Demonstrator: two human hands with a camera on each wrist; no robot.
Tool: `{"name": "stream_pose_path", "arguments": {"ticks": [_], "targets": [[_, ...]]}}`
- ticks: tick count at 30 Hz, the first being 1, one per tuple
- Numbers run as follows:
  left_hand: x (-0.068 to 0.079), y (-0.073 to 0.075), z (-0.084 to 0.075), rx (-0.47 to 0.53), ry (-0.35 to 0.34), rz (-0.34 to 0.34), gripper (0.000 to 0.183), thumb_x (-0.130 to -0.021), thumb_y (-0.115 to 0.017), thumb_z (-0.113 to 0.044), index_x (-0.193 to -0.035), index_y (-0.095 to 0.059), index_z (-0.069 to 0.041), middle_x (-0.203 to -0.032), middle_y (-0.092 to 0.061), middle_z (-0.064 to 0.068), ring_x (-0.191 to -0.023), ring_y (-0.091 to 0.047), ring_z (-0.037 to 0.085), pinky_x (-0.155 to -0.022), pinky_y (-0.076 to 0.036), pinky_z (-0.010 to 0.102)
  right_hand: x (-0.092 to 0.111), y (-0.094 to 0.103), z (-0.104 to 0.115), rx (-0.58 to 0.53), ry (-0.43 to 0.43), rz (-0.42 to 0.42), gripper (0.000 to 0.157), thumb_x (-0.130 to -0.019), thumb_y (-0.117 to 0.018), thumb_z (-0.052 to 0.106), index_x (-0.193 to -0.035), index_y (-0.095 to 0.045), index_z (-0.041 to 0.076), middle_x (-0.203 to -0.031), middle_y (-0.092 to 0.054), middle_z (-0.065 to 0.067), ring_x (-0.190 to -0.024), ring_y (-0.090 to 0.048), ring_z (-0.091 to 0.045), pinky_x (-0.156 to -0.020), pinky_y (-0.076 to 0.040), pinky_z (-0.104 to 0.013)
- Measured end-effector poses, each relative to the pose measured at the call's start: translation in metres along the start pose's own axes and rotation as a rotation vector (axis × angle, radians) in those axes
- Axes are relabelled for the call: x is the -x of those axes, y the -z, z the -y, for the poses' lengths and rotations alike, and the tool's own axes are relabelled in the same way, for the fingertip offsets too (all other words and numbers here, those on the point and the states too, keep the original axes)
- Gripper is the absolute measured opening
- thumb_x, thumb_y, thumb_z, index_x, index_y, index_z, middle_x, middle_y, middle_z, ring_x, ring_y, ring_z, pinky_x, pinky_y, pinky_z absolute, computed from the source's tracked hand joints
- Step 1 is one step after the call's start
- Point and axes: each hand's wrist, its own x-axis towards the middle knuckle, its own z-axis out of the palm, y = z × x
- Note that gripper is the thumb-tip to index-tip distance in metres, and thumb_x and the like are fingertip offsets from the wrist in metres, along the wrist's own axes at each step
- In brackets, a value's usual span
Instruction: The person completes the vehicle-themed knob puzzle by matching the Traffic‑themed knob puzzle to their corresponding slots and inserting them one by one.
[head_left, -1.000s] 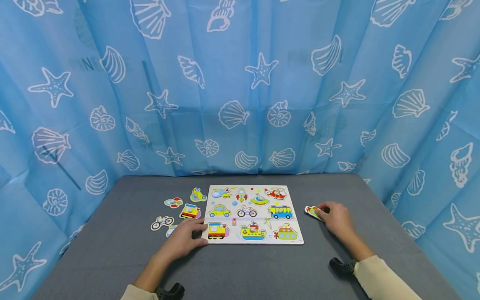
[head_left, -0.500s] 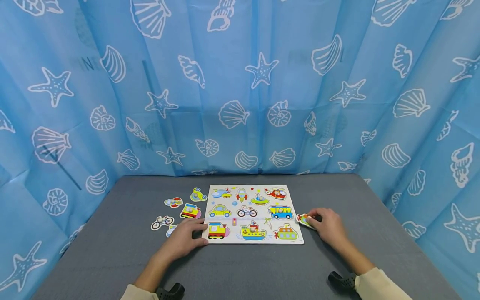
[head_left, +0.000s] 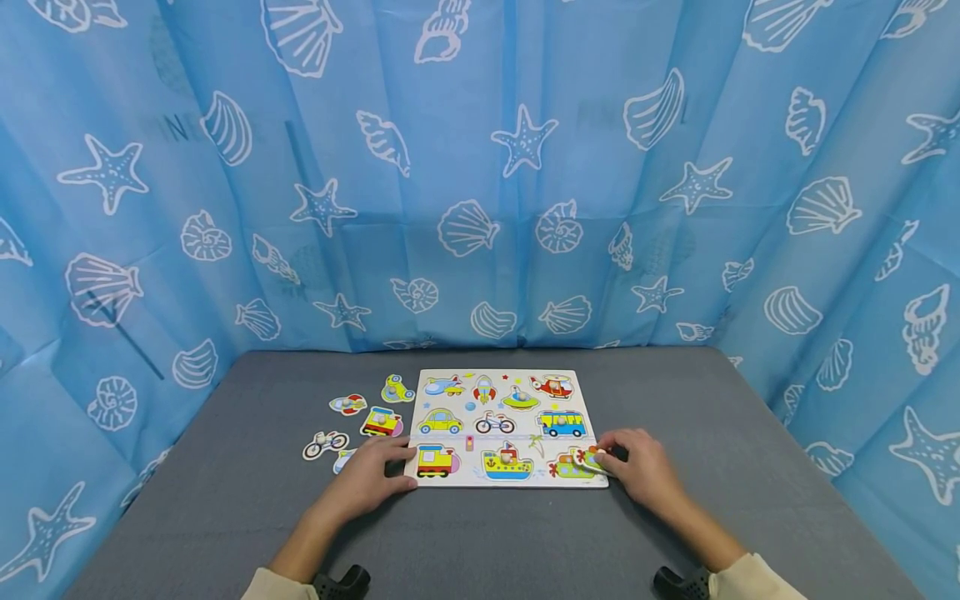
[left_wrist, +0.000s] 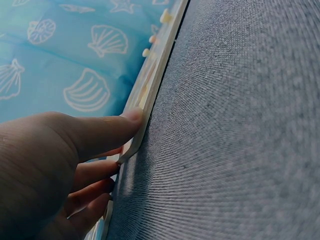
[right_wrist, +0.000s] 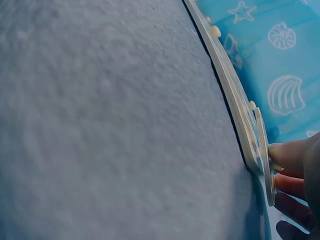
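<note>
A white wooden puzzle board [head_left: 468, 477] with pictures of vehicles lies flat on the table. My right hand [head_left: 641, 468] pinches a green and orange submarine puzzle piece [head_left: 584, 459] by its knob, over the board's submarine picture [head_left: 561, 471]. In the right wrist view the piece [right_wrist: 263, 142] stands tilted against the board's edge, one end beyond the corner. My left hand [head_left: 369, 477] rests at the board's front left corner. Its thumb touches the edge there in the left wrist view, and the relaxed fingers [left_wrist: 95, 173] lie along the left side.
Left of the board lie loose pieces: a bicycle [head_left: 325, 445], a rocket [head_left: 348, 404], a train [head_left: 382, 422] and a yellow car [head_left: 397, 389]. Another piece [head_left: 342, 460] is partly hidden by my left hand. Knobbed pieces, including a bus [head_left: 562, 424], sit in the board. A blue curtain [head_left: 480, 250] hangs behind.
My right hand has brought the submarine piece leftward and nearer, from the table right of the board to over its front right corner. The left hand has stayed put.
</note>
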Motion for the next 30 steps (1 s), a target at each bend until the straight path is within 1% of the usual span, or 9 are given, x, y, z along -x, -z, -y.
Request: {"name": "stream_pose_path", "arguments": {"ticks": [6,9,15,22,30], "targets": [[-0.001,0.000,0.000,0.001,0.007,0.003,0.047,-0.077,-0.083,-0.027,-0.120,-0.071,-0.010,-0.133,-0.059,0.006,-0.129,-0.046,0.031,-0.106,-0.034,0.050,0.000,-0.007,0.007,-0.030,0.053,0.008,0.013,-0.079,-0.079,0.009,-0.086,-0.071,0.016,-0.097,-0.069,0.001,-0.094,-0.057,-0.022,-0.082,-0.046,-0.046],[-0.001,0.000,0.000,0.002,0.012,0.006,0.047,-0.078,-0.082,-0.027,-0.120,-0.070,-0.010,-0.133,-0.059,0.005,-0.129,-0.046,0.032,-0.107,-0.034,0.050,0.000,-0.009,0.011,-0.033,0.069,0.025,0.014,-0.079,-0.080,0.008,-0.085,-0.071,0.016,-0.100,-0.069,0.000,-0.095,-0.056,-0.021,-0.083,-0.046,-0.046],[-0.001,0.000,0.000,-0.001,0.016,0.009,0.048,-0.078,-0.082,-0.028,-0.121,-0.070,-0.011,-0.134,-0.058,0.006,-0.129,-0.045,0.032,-0.106,-0.035,0.050,-0.002,-0.012,0.016,-0.031,0.062,0.062,0.012,-0.080,-0.079,0.009,-0.085,-0.072,0.017,-0.100,-0.067,0.001,-0.094,-0.052,-0.019,-0.082,-0.046,-0.044],[0.000,0.001,0.000,0.005,-0.018,-0.002,0.047,-0.078,-0.082,-0.026,-0.120,-0.070,-0.009,-0.132,-0.059,0.007,-0.128,-0.046,0.033,-0.106,-0.035,0.051,-0.002,-0.017,0.019,-0.047,0.091,0.041,0.014,-0.078,-0.080,0.008,-0.084,-0.071,0.017,-0.099,-0.067,0.000,-0.093,-0.052,-0.018,-0.081,-0.046,-0.043],[0.000,0.001,-0.001,0.005,0.002,0.010,0.047,-0.078,-0.082,-0.027,-0.120,-0.070,-0.009,-0.134,-0.059,0.007,-0.129,-0.046,0.032,-0.106,-0.035,0.051,-0.002,-0.020,0.020,-0.065,0.111,0.008,0.016,-0.077,-0.081,0.006,-0.083,-0.071,0.017,-0.100,-0.068,-0.001,-0.095,-0.055,-0.020,-0.083,-0.046,-0.045]]}}
